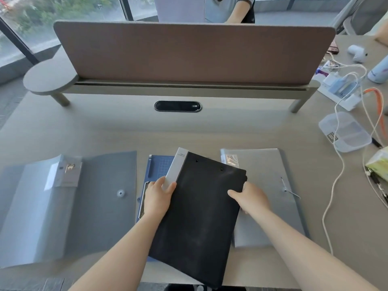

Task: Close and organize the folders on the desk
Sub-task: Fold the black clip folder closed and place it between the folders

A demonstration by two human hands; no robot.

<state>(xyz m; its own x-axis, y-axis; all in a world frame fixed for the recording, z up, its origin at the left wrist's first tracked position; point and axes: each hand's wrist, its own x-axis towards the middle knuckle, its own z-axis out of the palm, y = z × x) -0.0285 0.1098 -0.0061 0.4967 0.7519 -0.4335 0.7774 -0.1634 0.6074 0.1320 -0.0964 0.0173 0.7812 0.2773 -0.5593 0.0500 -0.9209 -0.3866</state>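
Note:
A black folder [197, 215] with a grey spine is closed and held tilted above the desk's front middle. My left hand [157, 196] grips its spine edge and my right hand [252, 198] grips its opposite edge. Under it lies a blue clipboard folder [159, 164], mostly hidden. A grey folder [69, 206] lies spread open at the left, its button fastener showing. A second grey folder [270, 185] lies closed at the right, partly under the black one.
A brown divider screen [193, 51] on a raised shelf crosses the back of the desk [189, 127]. At the right are a clear plastic box [344, 131], a power strip with chargers [340, 89], white cables and a tissue pack [378, 162]. A person sits beyond the screen.

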